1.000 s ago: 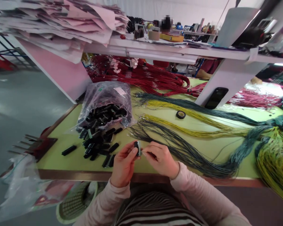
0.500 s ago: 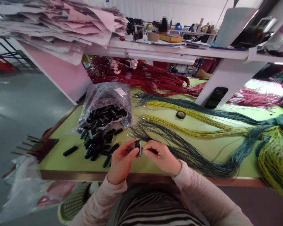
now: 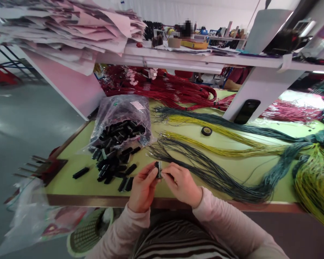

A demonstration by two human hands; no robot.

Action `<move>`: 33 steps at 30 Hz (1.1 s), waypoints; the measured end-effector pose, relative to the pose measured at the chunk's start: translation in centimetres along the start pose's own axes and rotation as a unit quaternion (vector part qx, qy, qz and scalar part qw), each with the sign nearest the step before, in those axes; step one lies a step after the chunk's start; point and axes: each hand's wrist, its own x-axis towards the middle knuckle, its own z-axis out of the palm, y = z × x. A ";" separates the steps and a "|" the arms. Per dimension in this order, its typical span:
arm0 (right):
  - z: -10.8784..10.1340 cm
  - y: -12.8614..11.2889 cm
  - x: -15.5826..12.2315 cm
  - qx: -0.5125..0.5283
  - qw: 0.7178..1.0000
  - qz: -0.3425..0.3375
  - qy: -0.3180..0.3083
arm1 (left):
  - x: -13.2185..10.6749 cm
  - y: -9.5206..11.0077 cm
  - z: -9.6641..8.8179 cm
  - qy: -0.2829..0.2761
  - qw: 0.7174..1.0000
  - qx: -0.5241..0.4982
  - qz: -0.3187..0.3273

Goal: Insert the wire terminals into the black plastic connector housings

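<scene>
Pinched in my left hand [image 3: 142,187] is a small black connector housing [image 3: 158,169], held above the table's front edge with its pale, slotted face turned right. My right hand [image 3: 182,181] is closed in a pinch close against that face; whatever lies between its fingertips is too small to make out. Just left of my hands, loose black connector housings [image 3: 105,169] are heaped at the mouth of a clear plastic bag [image 3: 124,108] holding more of them. Behind my right hand, a bundle of dark grey wires [image 3: 218,172] runs off to the right.
Yellow wires [image 3: 224,151] and dark green wires [image 3: 205,117] stretch across the green tabletop [image 3: 75,189]. A roll of black tape [image 3: 206,131] lies between them. Red wires [image 3: 167,86] are piled under the shelf [image 3: 199,54]. Metal prongs [image 3: 35,165] stick out at the left edge.
Both hands have shifted slightly closer together, and the connector housing has turned so more of its slotted face shows. My right fingertips stay against it.
</scene>
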 end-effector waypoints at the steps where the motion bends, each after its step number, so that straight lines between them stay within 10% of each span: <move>1: -0.1 0.0 0.1 0.012 1.000 -0.003 -0.001 | 0.1 0.1 0.1 0.005 0.999 -0.021 -0.026; 15: -0.4 -0.5 -0.3 -0.102 0.993 -0.061 -0.022 | -0.8 -0.3 0.1 0.013 0.989 0.057 0.133; 21: -1.0 -0.6 0.2 0.039 0.997 0.048 -0.034 | -0.5 0.0 0.3 0.008 0.999 0.000 0.031; 33: -2.4 -0.5 0.1 0.142 0.974 0.174 -0.020 | -0.1 0.7 -1.1 0.001 0.986 0.090 0.142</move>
